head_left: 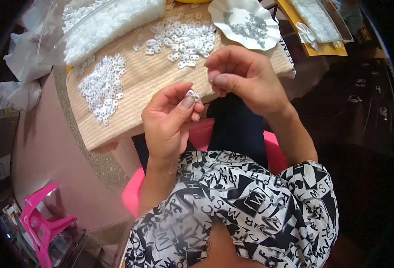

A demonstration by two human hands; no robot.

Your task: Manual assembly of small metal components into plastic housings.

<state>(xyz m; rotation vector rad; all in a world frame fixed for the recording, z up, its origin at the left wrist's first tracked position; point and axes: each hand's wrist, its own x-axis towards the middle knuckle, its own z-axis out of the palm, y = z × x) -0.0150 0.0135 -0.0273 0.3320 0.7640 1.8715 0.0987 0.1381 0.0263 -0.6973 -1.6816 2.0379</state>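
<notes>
Between thumb and fingertips, my left hand (168, 118) pinches a small white plastic piece (192, 95) with holes, just past the near edge of the wood-patterned work surface (145, 85). To its right and slightly higher, my right hand (250, 78) has thumb and index finger pressed together; whatever they grip is too small to make out. The hands are apart. A loose pile of white two-holed pieces (101, 87) spreads over the left side. A second pile of similar pieces (186, 38) lies farther back. Small dark grey bits (250, 29) rest in a white wavy-rimmed dish (221, 9) at the back right.
A clear bag of white pieces (112, 29) lies at the back left, with crumpled plastic bags (22, 96) beyond the left edge. Another filled bag (315, 20) sits on a yellow sheet (324, 50) at the far right. A pink stool (45, 223) stands lower left.
</notes>
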